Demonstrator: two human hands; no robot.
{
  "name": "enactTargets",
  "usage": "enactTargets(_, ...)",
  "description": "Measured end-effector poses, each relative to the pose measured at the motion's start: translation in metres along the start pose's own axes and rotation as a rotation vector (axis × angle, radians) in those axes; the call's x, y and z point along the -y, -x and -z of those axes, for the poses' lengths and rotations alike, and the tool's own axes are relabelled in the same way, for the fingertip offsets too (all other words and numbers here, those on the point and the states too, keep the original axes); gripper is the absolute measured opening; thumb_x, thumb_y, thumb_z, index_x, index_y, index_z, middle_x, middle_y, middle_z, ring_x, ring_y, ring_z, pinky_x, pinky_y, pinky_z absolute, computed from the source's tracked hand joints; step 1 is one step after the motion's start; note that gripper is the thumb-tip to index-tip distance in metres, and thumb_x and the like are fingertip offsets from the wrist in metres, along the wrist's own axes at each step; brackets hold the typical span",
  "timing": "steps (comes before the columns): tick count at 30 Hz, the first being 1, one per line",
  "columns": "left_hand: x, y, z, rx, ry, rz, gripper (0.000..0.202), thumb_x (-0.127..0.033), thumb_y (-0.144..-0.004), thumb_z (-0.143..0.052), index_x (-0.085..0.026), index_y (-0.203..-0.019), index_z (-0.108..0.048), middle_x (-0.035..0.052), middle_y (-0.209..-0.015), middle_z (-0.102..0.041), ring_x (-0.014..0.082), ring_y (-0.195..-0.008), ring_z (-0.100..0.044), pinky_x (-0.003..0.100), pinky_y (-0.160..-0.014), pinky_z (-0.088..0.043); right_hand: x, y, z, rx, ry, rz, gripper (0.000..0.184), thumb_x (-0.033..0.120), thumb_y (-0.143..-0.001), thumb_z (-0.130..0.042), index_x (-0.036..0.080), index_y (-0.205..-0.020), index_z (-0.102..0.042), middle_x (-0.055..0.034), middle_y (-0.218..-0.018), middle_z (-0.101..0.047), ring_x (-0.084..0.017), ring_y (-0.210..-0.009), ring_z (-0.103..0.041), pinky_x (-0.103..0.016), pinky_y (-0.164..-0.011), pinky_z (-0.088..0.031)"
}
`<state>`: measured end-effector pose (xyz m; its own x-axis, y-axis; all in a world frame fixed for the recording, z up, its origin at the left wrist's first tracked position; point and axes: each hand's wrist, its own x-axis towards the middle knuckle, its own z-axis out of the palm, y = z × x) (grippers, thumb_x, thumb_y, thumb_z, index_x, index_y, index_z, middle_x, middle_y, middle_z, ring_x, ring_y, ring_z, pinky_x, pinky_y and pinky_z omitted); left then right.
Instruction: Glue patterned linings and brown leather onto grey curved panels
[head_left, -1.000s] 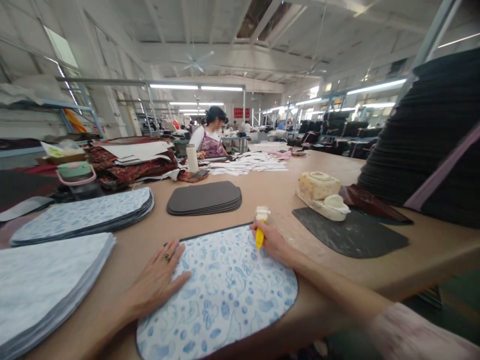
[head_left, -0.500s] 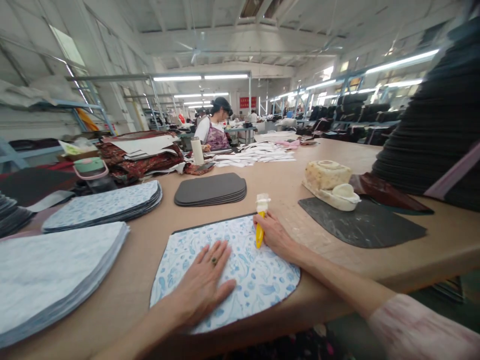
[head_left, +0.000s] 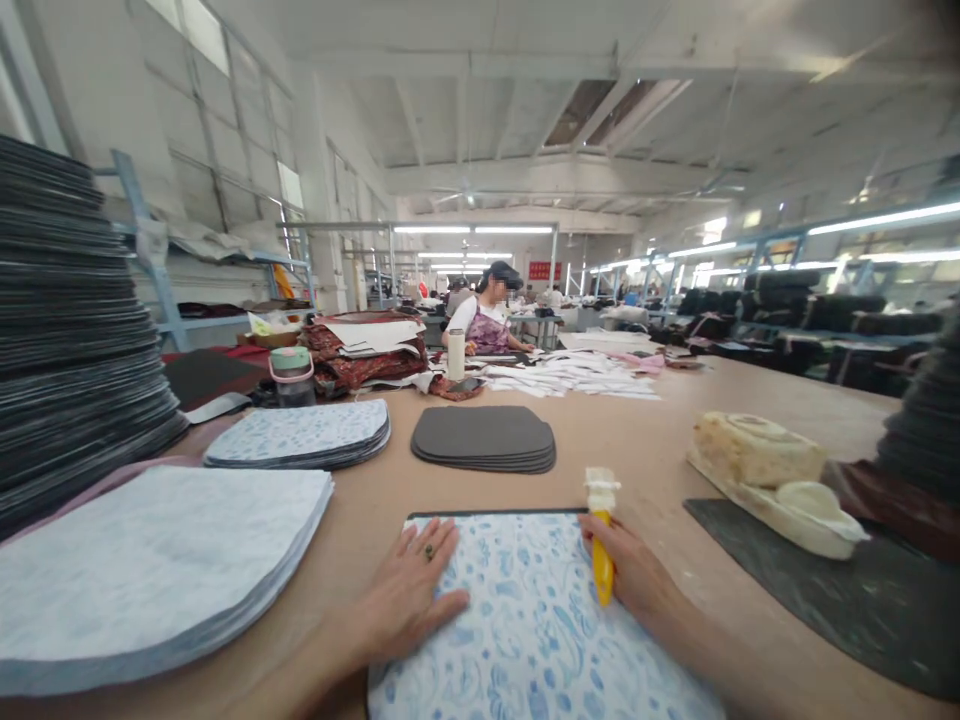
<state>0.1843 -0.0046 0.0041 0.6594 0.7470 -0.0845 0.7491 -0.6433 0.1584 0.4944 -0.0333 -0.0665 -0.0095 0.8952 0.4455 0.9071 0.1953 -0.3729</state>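
Note:
A panel of white fabric with a blue print, edged in dark along its far side, lies in front of me. My left hand rests flat near its far left corner, fingers stretched, a ring on one finger. At the far right corner, my right hand grips a brush by its yellow handle. The brush's pale, coated bristle end points away from me, and the fingers touch the panel's edge. Beyond the panel sits a small stack of dark grey panels.
Stacks of printed panels and pale panels lie left, beside a tall dark stack. A crusted, cream-coloured container stands on a dark sheet at right. A co-worker sits across the table behind white pieces.
My view has swung left and up. On the panel, my left hand has slid toward the far left corner. My right hand still holds the brush at the far right corner.

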Motion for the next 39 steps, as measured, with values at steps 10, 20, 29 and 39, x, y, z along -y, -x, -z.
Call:
enactTargets(10,0.045,-0.022,-0.016,-0.254,0.114,0.149,0.06,-0.039,-0.09,-0.035,-0.011,-0.142,-0.023,0.0104,-0.149,-0.019,0.0234,-0.138,-0.014,0.042,-0.112,-0.017,0.019,-0.065,-0.003,0.068,0.094,0.115,0.021,0.023,-0.082,-0.041,0.019,-0.093,-0.059,-0.0086,-0.081,-0.064,-0.024,-0.075,-0.062,-0.036,-0.069,-0.048)
enactTargets(20,0.049,-0.019,-0.024,-0.247,0.311,0.135,0.056,-0.042,-0.091,-0.034,-0.011,-0.138,-0.034,0.0135,-0.144,-0.033,0.0248,-0.134,-0.027,0.044,-0.11,-0.022,0.042,-0.189,-0.06,0.244,0.156,0.204,0.04,0.033,-0.077,-0.065,0.013,-0.109,-0.054,-0.0076,-0.098,-0.06,-0.02,-0.084,-0.058,-0.037,-0.077,-0.045)
enactTargets(29,0.05,-0.024,-0.027,-0.322,0.349,0.11,0.053,-0.04,-0.09,-0.035,-0.009,-0.133,-0.042,0.0154,-0.139,-0.041,0.0265,-0.13,-0.034,0.044,-0.109,-0.025,0.038,-0.163,-0.027,0.239,-0.017,0.261,0.017,0.033,-0.082,-0.052,0.022,-0.081,-0.064,-0.0006,-0.065,-0.061,-0.019,-0.061,-0.058,-0.028,-0.06,-0.042)
enactTargets(39,0.045,-0.007,0.01,-0.697,0.698,0.15,0.074,-0.05,-0.085,-0.039,-0.016,-0.144,-0.01,0.0102,-0.151,-0.016,0.0274,-0.136,-0.019,0.048,-0.11,-0.021,0.114,-0.137,0.117,-0.451,-0.442,0.083,0.025,0.044,-0.079,-0.052,0.02,-0.087,-0.056,-0.0001,-0.07,-0.057,-0.017,-0.063,-0.053,-0.028,-0.059,-0.043)
